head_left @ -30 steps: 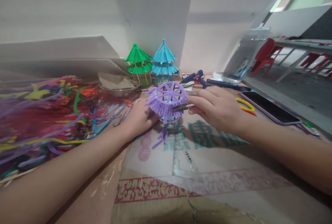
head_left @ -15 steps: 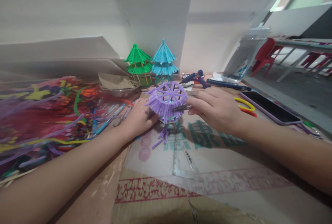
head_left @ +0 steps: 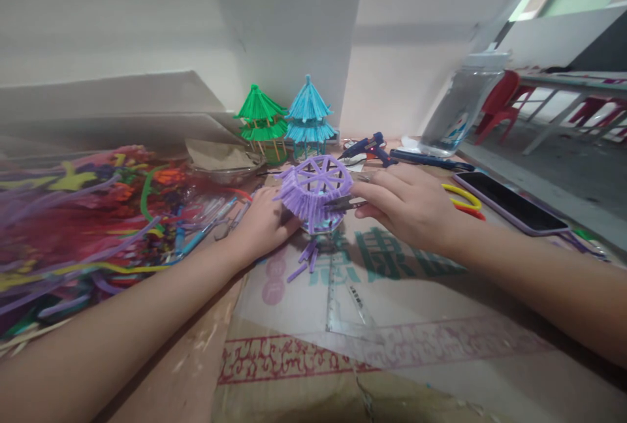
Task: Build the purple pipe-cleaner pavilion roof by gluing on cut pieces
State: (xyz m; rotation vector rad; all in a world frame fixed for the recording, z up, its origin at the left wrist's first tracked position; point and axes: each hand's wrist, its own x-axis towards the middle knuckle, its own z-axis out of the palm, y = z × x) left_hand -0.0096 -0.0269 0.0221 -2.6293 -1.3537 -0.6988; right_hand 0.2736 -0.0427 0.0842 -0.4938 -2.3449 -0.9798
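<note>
Purple roof piece [head_left: 306, 200] fringed along the near side, spokes left bare on top

The purple roof piece is held above the printed cardboard [head_left: 298, 309], between the two hands and in front of the blue model [head_left: 308, 108] and the green model [head_left: 262, 109]. Its left edge is grasped by the left hand [head_left: 267, 220], though the fingertips are partly hidden. A dark slender tool [head_left: 345, 203] is pinched in the fingers of the right hand [head_left: 409, 204], its tip laid at the fringe. By appearances, the work is partly done: strips have been set closely along the near and left sides. The spoked top is uncovered, whereas both models behind are topped with peaks; whether the far side is finished cannot be told. Short purple strips [head_left: 296, 272] are left loose on the cardboard below
</note>
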